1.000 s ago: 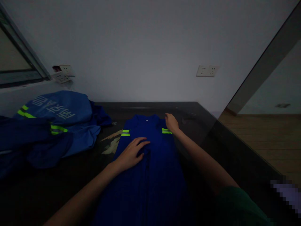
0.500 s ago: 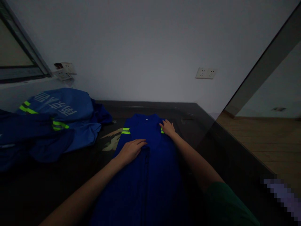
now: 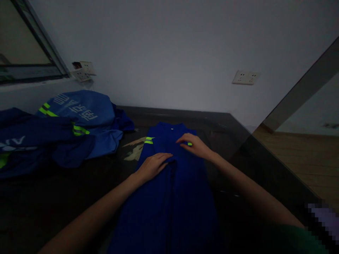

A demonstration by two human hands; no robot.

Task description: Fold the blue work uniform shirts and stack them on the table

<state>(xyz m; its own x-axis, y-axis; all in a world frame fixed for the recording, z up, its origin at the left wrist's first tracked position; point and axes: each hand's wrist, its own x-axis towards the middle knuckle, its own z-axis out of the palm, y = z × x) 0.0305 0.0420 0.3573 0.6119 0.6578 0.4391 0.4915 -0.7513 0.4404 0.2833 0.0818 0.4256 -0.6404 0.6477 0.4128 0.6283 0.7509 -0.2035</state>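
Note:
A blue garment (image 3: 190, 183) with yellow-green reflective bands lies lengthwise on the dark table, its collar end toward the wall. My left hand (image 3: 154, 166) rests flat on its middle, fingers extended near the upper end of a dark lengthwise edge. Over the upper right part, beside the right reflective band, is my right hand (image 3: 194, 144), its fingers bent, thumb and forefinger apart, holding nothing that shows. The lower end of the garment fades into shadow.
Crumpled blue clothes (image 3: 82, 109) with reflective bands and white lettering are heaped at the left, below the window. The dark table (image 3: 219, 121) meets the wall at the back. Wall sockets (image 3: 245, 77) are above it. Wooden floor (image 3: 296, 151) shows at the right.
My right hand has moved left and inward from the garment's right shoulder edge, and its fingers are more bent. My left hand stays on the garment. The view has shifted slightly.

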